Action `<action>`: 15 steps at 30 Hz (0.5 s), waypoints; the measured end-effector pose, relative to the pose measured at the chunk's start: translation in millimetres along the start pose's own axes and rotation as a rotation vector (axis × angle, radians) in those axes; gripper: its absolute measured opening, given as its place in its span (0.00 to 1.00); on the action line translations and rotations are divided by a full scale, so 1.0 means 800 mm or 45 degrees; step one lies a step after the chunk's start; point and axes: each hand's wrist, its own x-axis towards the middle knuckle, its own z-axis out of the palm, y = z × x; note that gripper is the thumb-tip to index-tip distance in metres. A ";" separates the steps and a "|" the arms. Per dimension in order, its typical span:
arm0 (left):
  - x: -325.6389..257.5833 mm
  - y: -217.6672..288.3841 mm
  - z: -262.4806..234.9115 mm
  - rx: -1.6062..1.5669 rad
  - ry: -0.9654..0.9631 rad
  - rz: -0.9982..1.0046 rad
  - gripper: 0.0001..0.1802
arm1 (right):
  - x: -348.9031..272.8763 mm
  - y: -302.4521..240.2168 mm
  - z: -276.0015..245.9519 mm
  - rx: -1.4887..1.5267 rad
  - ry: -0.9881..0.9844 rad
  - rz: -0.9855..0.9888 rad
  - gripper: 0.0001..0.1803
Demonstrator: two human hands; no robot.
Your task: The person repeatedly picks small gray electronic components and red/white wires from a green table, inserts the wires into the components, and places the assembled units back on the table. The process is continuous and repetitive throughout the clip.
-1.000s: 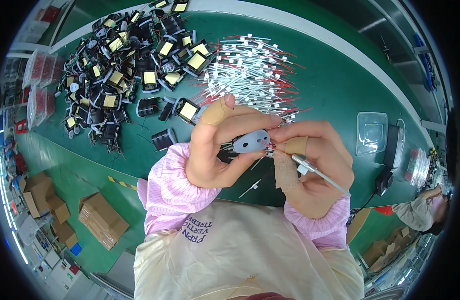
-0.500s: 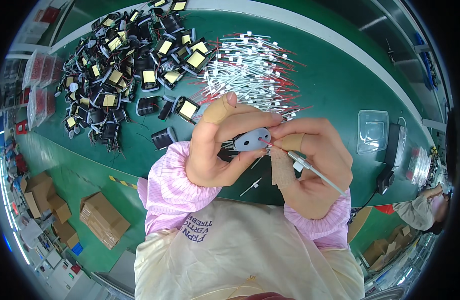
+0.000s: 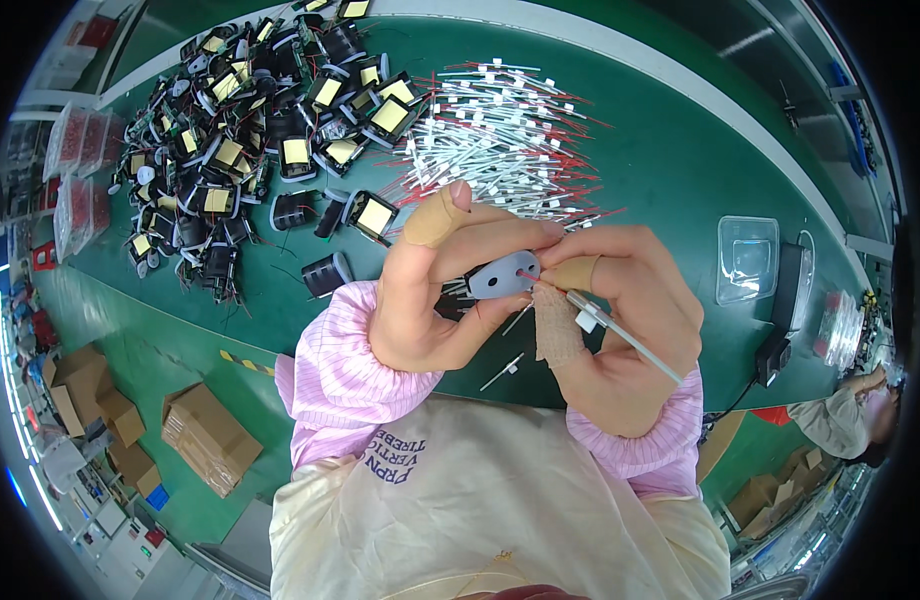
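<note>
Left grip (image 3: 410,310) clasping a glossy grey, oval-faced housing with a black body (image 3: 500,283), right grip (image 3: 648,300) pinching a thin red wire (image 3: 531,277)

We hold the housing above the desk (image 3: 660,160), near the middle of its near edge, with its grey face and dark holes turned up toward us. Our left thumb presses from below while fingers close over the top. Our right fingertips are clenched on the wire right beside the face; it reaches one of the holes. Beneath them, a slim white rod-shaped lead with a small white tag (image 3: 635,345) slants across our right palm. Tan tape (image 3: 432,222) wraps one raised left finger, and a tan textured bandage (image 3: 560,330) covers our right thumb.

Toward the desk's far left corner we have a heap of black housings with pale yellow pads (image 3: 218,201). Beside it, along the far side, spreads a pile of white leads with red wires (image 3: 495,150). One loose white lead (image 3: 501,371) lies close to the near edge, and a clear rectangular plastic tray (image 3: 747,262) sits toward the right edge.
</note>
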 end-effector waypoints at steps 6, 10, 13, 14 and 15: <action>-0.001 -0.004 0.003 -0.002 0.058 0.059 0.49 | 0.000 -0.006 0.001 -0.058 -0.011 0.020 0.13; -0.001 -0.002 0.013 -0.063 0.215 0.029 0.44 | 0.001 0.002 0.009 -0.127 0.027 -0.125 0.13; -0.003 0.001 0.010 0.012 0.143 -0.128 0.36 | 0.002 0.001 0.007 -0.169 0.024 0.027 0.13; -0.004 0.001 0.006 0.057 0.092 -0.188 0.33 | 0.003 -0.002 0.003 -0.090 -0.013 0.116 0.13; 0.007 0.012 -0.003 0.125 -0.016 -0.282 0.25 | 0.005 -0.008 -0.005 -0.013 -0.061 0.200 0.14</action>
